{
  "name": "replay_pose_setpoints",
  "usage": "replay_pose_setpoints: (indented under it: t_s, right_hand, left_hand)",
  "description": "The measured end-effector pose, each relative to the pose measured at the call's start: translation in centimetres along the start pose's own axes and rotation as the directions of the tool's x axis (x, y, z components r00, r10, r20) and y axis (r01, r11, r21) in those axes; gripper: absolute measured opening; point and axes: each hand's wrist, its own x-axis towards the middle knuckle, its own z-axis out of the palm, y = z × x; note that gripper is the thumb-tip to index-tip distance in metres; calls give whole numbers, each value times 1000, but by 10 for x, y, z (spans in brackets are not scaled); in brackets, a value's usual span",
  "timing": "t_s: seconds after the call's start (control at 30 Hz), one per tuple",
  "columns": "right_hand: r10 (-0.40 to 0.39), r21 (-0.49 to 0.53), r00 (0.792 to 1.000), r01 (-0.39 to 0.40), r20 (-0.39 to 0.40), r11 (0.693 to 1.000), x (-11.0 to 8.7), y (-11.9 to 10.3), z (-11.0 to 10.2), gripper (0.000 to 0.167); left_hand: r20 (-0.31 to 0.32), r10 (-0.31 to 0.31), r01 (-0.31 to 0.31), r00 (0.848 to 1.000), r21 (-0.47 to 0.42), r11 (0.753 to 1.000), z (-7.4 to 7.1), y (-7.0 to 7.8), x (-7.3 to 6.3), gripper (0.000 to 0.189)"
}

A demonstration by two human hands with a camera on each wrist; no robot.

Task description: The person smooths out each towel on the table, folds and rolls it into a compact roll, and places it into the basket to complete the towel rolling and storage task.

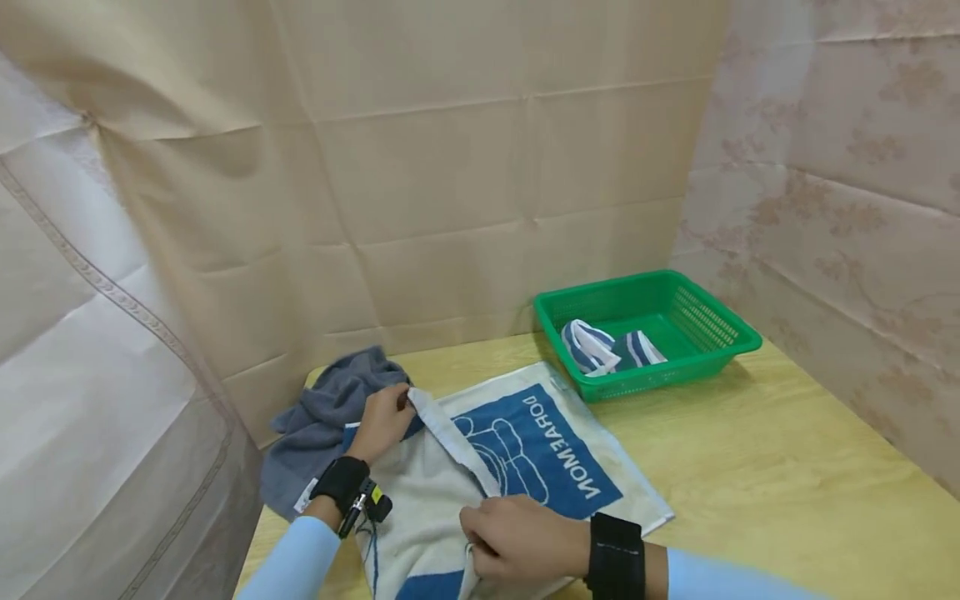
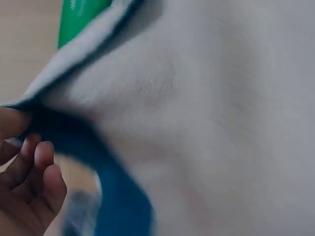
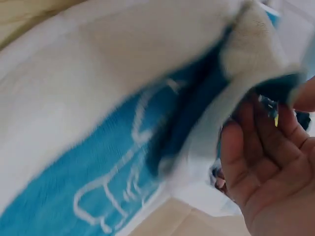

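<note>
At the left edge, the left grip pinches a corner of a white cloth, which fills most of the view, blurred. A blue stretch runs down from the corner; a green object shows partly behind.

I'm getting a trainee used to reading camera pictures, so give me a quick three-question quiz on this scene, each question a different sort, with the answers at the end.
1. True or false: the grey cloth lies outside the green basket.

2. What does the left hand pinch?
A. The rim of the green basket
B. The edge of the towel
C. A striped sock

3. Fill in the blank: the lettering on the towel's blue panel spells ____.

Key:
1. True.
2. B.
3. DORAEMON.
</note>
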Motion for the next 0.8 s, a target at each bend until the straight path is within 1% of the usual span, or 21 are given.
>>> replay_pose_setpoints:
  t_s: [0.07,0.1,0.17,0.2,0.23,0.27,0.3,0.33,0.37,0.4,0.43,0.47,0.5,0.53,0.57,0.6,0.63,0.67,0.7,0.73,0.8]
  right_hand:
    - [33,95,999,-37,42,995,-8,-3,-17,12]
    - [37,115,996,-45,76,992,-13,-4,-26,12]
    - [42,105,986,-59,163,993,-23,-5,-44,12]
    - [48,90,975,-69,217,994,-28,-5,-52,12]
    - [62,65,961,-82,270,995,-32,-4,-59,13]
    - [85,31,946,-99,312,995,-37,-3,-66,14]
    - [117,1,931,-125,345,992,-40,-1,-70,16]
    - [151,-31,919,-150,363,988,-44,2,-73,18]
    - [185,-62,909,-175,373,983,-48,5,-74,19]
    - [225,-79,896,-211,382,974,-51,9,-74,21]
    - [254,-98,891,-234,377,967,-53,15,-72,23]
    - [274,-110,892,-251,358,962,-54,22,-69,25]
    - [291,-119,898,-266,329,957,-56,30,-66,27]
    - [304,-130,908,-277,289,952,-56,38,-62,27]
    - [318,-149,917,-289,239,946,-54,46,-57,28]
    - [332,-171,926,-303,181,938,-53,55,-53,28]
    - [345,-192,932,-320,114,928,-51,64,-48,26]
    - [353,-212,934,-336,48,918,-48,71,-43,23]
    - [370,-226,929,-362,-6,904,-45,78,-38,24]
    - [384,-233,922,-384,-47,893,-41,83,-33,26]
    - [414,-214,906,-423,-86,881,-34,89,-25,33]
  left_hand:
    - [-45,-15,14,999,-29,999,-2,15,10,19]
    - [-66,-23,20,998,-50,999,-3,23,16,19]
    - [-82,-33,25,996,-99,995,-2,38,25,19]
    - [-72,-27,18,997,-119,993,0,44,30,19]
    - [-40,-6,1,999,-131,991,2,49,33,21]
    - [5,19,-18,1000,-127,992,5,54,34,29]
    - [73,45,-36,996,-116,993,7,56,34,39]
    - [157,71,-56,985,-96,994,11,57,32,49]
    - [250,95,-79,964,-73,994,15,56,28,59]
    - [345,115,-103,932,-53,993,20,53,24,67]
    - [435,116,-119,893,-21,993,23,50,17,72]
    - [510,111,-139,853,17,990,26,45,10,74]
    - [577,94,-142,811,38,989,28,40,3,75]
    - [627,79,-159,775,72,985,29,35,-4,77]
    - [664,63,-173,745,101,980,29,30,-11,79]
    - [689,49,-189,723,129,973,29,25,-17,82]
    - [705,35,-201,708,154,968,28,22,-22,86]
    - [715,28,-207,699,165,964,27,18,-26,90]
    - [718,18,-209,696,178,962,26,16,-30,95]
    - [716,13,-220,698,197,955,24,13,-33,98]
    - [709,-3,-204,705,206,957,20,7,-38,104]
